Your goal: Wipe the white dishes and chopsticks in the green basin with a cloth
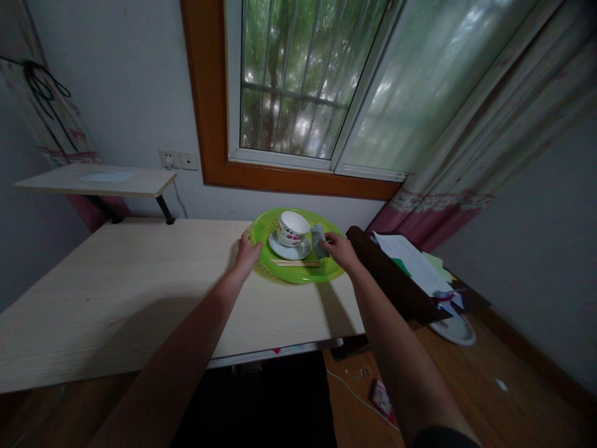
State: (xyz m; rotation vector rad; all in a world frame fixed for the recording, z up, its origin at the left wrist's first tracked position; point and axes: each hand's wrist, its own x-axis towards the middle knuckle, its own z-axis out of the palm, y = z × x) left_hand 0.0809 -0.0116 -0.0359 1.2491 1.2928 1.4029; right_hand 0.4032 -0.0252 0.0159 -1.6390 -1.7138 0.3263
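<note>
A round green plastic basket (298, 275) rests on the far right part of a pale wooden table (140, 292). Inside it are a white patterned bowl (293, 228) stacked on a white plate (284, 251), a pair of wooden chopsticks (298, 263) and a grey cloth (318, 240). My left hand (246, 254) grips the basket's left rim. My right hand (339, 249) is closed on the basket's right rim, right beside the grey cloth.
A dark chair (396, 280) with papers (410, 258) on it stands right of the table. A small shelf (97, 180) juts from the left wall. A window and curtain (466, 155) lie behind. A white plate (454, 328) and small items lie on the wooden floor.
</note>
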